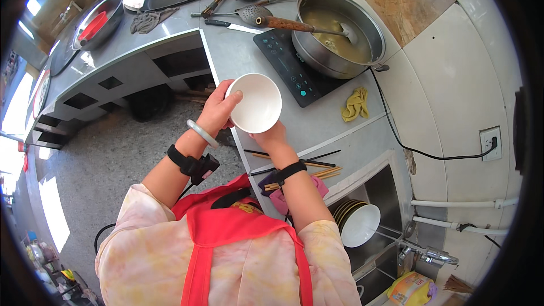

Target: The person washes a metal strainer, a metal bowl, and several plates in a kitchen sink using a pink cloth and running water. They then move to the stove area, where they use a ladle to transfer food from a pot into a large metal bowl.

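Note:
My left hand [216, 108] grips the left rim of a white bowl [256, 104], its thumb over the edge. Under the bowl's lower right side is my right hand [272, 137], its fingers mostly hidden by the bowl. The bowl's inside faces up towards me and looks empty. It is held above the counter's front edge, left of a black induction cooker [287, 66]. On the cooker stands a large steel pot [335, 70] of cloudy yellowish liquid, with a wooden-handled ladle [289, 24] resting across its rim.
Chopsticks [327, 172] and folded cloths [282, 202] lie by my right forearm. Stacked bowls [361, 225] stand in the sink under a tap [429, 255]. A yellow cloth [355, 104] lies near the cooker. A knife [233, 26] and a skimmer [253, 13] lie beyond it.

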The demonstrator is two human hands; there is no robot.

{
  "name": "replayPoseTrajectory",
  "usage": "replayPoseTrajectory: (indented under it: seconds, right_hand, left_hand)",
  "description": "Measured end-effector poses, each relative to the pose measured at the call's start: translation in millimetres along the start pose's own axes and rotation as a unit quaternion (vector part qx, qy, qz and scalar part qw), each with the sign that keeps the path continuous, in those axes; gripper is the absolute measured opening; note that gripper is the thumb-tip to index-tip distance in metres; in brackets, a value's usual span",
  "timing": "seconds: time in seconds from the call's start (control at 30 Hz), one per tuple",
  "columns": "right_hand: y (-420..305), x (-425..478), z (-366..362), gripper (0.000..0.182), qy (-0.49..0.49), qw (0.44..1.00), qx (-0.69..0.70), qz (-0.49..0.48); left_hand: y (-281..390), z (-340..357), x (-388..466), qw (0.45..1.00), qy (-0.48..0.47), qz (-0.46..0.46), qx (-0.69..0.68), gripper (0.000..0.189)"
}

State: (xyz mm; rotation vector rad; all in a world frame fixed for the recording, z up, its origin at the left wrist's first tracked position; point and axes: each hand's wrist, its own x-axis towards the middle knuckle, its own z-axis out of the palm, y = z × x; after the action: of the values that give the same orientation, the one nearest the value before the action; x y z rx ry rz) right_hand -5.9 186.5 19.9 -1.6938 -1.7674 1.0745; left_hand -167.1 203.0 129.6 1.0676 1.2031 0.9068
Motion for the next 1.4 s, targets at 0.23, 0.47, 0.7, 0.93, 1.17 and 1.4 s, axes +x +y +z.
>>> replayPoseTrajectory:
  seconds: [0.23, 0.47, 0.7, 0.93, 1.17, 1.4]
  right_hand:
    - [12, -98, -118, 0.027, 0.198, 0.936, 0.291, -0.009]
    - [-10, -174, -89, 0.033, 0.305, 0.942, -0.137, -0.034]
    - [27, -210, -91, 0.028, 0.390, 0.888, -0.240, -0.047]
    - [34, -214, -101, 0.024, 0.344, 0.860, -0.353, -0.131]
    - [9, -172, -97, 0.022, 0.293, 0.912, -0.260, -0.120]
    - [60, -175, -147, 0.022, 0.396, 0.907, -0.144, 0.008]
  left_hand:
    - [-22, 61, 29, 0.981, -0.068, 0.139, 0.120, 0.042]
    - [-33, 186, -1, 0.937, -0.302, 0.093, 0.148, 0.034]
    - [-42, 221, -32, 0.932, -0.357, 0.048, -0.042, 0.032]
    - [-32, 193, -6, 0.923, -0.353, 0.044, 0.148, 0.036]
    - [-43, 178, -5, 0.921, -0.200, 0.247, 0.225, 0.042]
    - [-52, 129, 37, 0.949, -0.114, 0.181, 0.230, 0.048]
